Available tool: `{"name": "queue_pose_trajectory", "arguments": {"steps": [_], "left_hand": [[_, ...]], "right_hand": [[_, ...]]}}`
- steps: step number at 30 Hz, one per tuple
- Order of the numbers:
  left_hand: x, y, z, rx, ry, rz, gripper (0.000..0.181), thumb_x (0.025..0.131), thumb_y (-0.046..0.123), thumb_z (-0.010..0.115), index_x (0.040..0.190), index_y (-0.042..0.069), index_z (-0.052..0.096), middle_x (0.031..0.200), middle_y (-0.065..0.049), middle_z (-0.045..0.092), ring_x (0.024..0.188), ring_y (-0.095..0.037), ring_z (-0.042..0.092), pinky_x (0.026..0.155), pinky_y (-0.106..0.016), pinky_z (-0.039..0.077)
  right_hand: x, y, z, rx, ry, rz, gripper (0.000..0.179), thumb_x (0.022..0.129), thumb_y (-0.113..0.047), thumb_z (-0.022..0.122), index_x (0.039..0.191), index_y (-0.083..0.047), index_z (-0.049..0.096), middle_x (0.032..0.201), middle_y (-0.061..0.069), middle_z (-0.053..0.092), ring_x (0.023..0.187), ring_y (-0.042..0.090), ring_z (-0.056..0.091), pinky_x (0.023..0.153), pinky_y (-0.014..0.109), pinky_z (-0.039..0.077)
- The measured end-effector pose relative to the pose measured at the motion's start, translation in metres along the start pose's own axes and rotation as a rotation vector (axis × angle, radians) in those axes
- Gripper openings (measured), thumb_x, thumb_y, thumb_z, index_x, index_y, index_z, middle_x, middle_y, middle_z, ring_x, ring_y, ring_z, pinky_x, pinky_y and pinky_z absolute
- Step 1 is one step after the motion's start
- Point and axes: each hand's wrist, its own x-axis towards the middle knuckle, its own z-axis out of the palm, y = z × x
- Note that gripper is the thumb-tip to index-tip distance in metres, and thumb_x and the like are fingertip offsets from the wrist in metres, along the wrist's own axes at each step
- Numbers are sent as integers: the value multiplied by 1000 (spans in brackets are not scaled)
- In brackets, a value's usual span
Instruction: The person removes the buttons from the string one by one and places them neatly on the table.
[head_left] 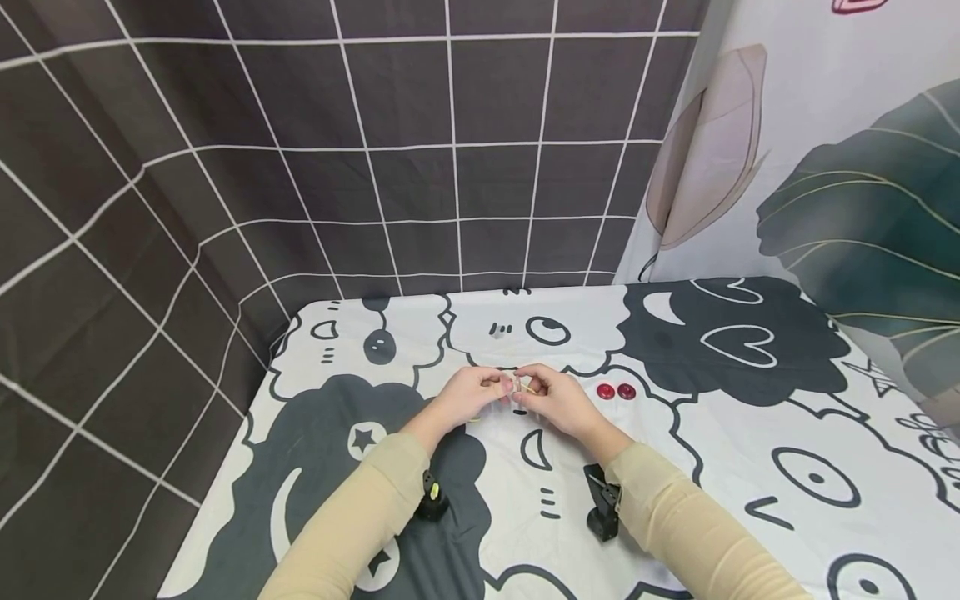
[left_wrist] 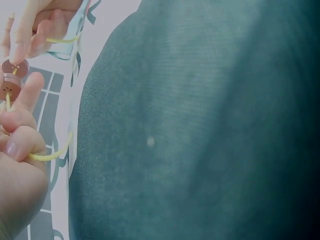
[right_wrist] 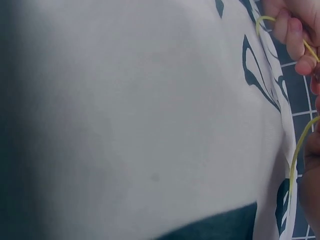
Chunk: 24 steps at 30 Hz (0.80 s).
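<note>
Pinching two buttons (left_wrist: 11, 90) in curled fingers (left_wrist: 31, 92) over the cloth (head_left: 510, 492), left hand (head_left: 468, 395) and right hand (head_left: 557, 402) also clasp cord (left_wrist: 46, 157), probably for steadiness, two red discs (head_left: 605, 391) lying beside the right.

Red discs (head_left: 604, 391) look glossy and smooth, the yellow cord (left_wrist: 48, 157) matt, the printed cover (head_left: 517, 492) matt cloth.

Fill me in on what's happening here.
The left hand and right hand are close together above a patterned cloth, each gripping part of a yellow cord. Two reddish-brown holed discs are held between them, with cord showing at both; whether it passes fully through each is hard to tell. Two red round pieces lie on the cloth to the right of the right hand, untouched.
</note>
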Motion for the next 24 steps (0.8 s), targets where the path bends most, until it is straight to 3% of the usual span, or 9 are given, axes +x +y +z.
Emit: {"name": "queue_pose_trajectory", "arguments": {"steps": [11,24], "left_hand": [[0,1,-1,11,-2,7,32,93,40,56,103,12,69,75,5,69,73,-11,54,68,-28,41],[1,-1,0,-22,13,-9,37,93,39,57,112,9,67,71,7,67,67,-13,50,65,-27,39]], "right_hand": [[-2,3,-4,-5,16,11,35,83,-21,73,113,-8,62,72,-5,54,58,10,48,54,24,40],[-5,8,-10,-32,22,41,32,84,-23,71,112,-10,63,72,-4,52,55,10,46,50,25,38]]}}
